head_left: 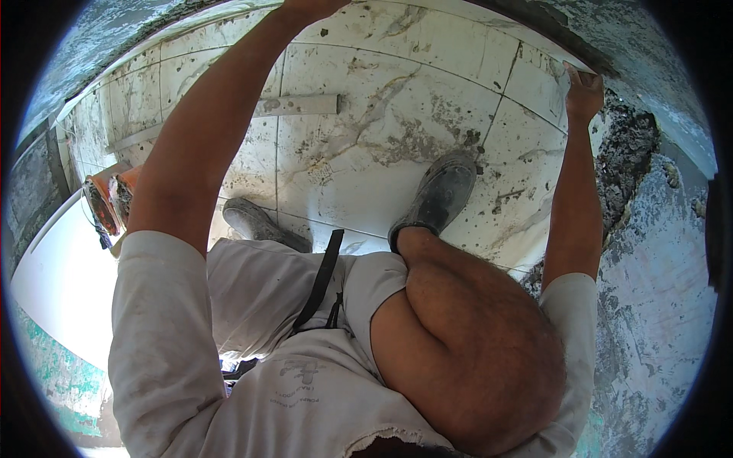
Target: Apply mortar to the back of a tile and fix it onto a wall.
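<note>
My right hand is at the far right, where the floor meets the wall. Its thumb and fingers close on the end of a narrow white tile strip that runs along the foot of the wall. My left arm reaches to the far edge of the view, where my left hand is mostly cut off, its fingers hidden. Below both arms spreads a floor of white marbled tiles, spattered with grey mortar. Dark wet mortar lies in a rough band beside my right forearm.
A flat straight bar lies on the tiles, partly behind my left arm. Orange, dirt-caked objects stand at the left beside a large white curved surface. My grey shoes rest on the floor; a patchy painted wall rises at right.
</note>
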`<state>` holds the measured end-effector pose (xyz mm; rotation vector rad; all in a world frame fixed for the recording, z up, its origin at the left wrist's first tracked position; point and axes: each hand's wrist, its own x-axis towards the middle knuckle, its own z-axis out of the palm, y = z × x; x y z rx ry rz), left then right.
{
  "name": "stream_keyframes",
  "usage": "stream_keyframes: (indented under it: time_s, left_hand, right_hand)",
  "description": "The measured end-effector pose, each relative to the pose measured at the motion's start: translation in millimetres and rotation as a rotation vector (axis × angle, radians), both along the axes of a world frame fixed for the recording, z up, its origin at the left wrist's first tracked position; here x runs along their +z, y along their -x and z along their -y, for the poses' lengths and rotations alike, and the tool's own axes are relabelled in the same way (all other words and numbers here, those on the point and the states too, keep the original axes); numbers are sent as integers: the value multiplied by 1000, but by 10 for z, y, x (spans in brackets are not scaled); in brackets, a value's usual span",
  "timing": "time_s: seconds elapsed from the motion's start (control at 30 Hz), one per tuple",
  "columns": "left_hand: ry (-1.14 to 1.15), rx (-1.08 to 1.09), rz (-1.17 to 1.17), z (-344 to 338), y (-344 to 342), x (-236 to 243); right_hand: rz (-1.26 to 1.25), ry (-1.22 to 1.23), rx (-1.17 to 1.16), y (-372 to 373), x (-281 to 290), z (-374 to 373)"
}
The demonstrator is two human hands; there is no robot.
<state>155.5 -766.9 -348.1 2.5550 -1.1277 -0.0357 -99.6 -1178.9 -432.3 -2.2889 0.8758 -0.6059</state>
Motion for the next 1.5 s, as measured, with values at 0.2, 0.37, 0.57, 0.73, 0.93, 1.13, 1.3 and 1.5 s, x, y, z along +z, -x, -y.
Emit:
stream_keyframes:
  time_s: [0.2, 0.37, 0.57, 0.73, 0.93, 1.13, 1.3, 1.5]
  left_hand:
    - [22, -9, -52, -39, -36, -50]
    - [-4, -5, -36, -33, -41, -26]
    - [-55, -14, -72, -12, -49, -45]
    - [-110, 0, 17, -11, -25, -39]
    - [-128, -37, 65, -93, -31, -28]
    - [-174, 50, -43, 34, 3, 2]
    - [-277, -11, 102, -14, -7, -29]
    - [-75, 1, -80, -50, -53, -115]
  right_hand:
    - [16, 114, 53, -21, 1, -34]
    - [49, 22, 4, -57, 88, -111]
    - [-8, 101, -8, -30, 60, -53]
    - [-19, 133, 5, -21, 56, -33]
    - [60, 16, 11, -55, 143, -218]
    - [70, 30, 27, -9, 92, -40]
    - [33, -15, -19, -51, 111, -174]
    - [133, -71, 9, -17, -21, -78]
